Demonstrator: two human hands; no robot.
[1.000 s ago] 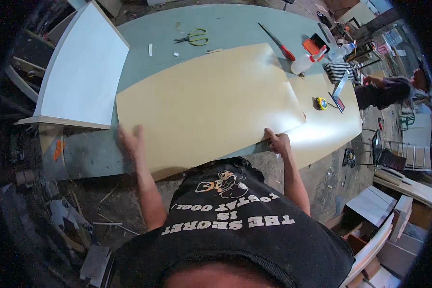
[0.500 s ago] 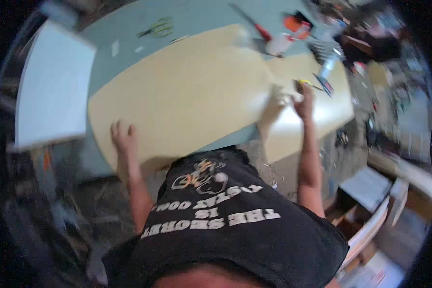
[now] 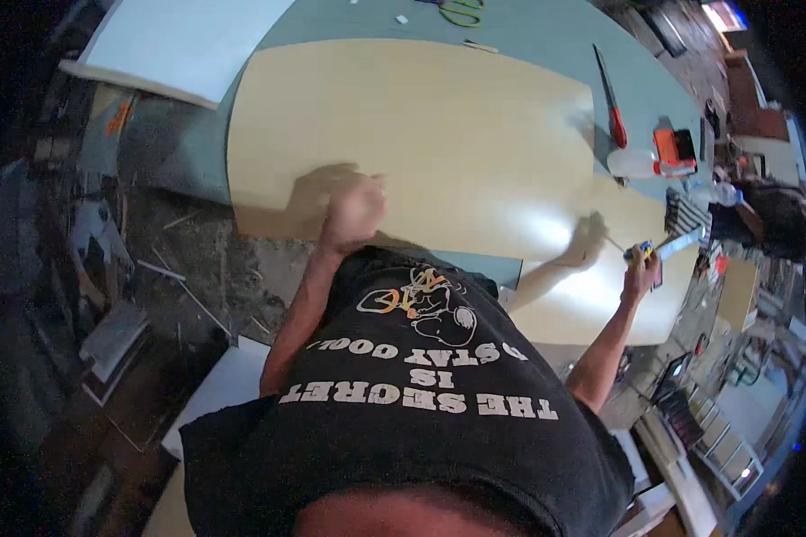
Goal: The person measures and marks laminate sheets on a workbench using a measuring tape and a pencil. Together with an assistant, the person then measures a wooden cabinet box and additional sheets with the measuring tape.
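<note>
A large cream-yellow board [image 3: 412,134] lies across the table in front of me. Above its near edge, left of middle, is my left hand [image 3: 356,213], blurred by motion; its fingers look bent in, but I cannot make them out. My right hand [image 3: 638,279] is over a second cream-yellow sheet [image 3: 582,304] at the right. Its fingers are closed round a small yellow and blue tape measure [image 3: 640,251], partly hidden by the hand. Beside that hand are a dark, pink-edged flat piece [image 3: 658,274] and a pale blue strip [image 3: 682,241].
On the green tabletop [image 3: 528,27] lie green-handled scissors [image 3: 461,12], a red-handled saw-like blade [image 3: 611,103], a white bottle [image 3: 634,163] and an orange-black item [image 3: 673,143]. A white panel [image 3: 179,45] stands at the far left. Another person [image 3: 775,215] is at the far right.
The view has turned, so the boards sit differently in it. My right hand has closed round the tape measure. My left hand, spread by the board's left edge before, is further in over the board.
</note>
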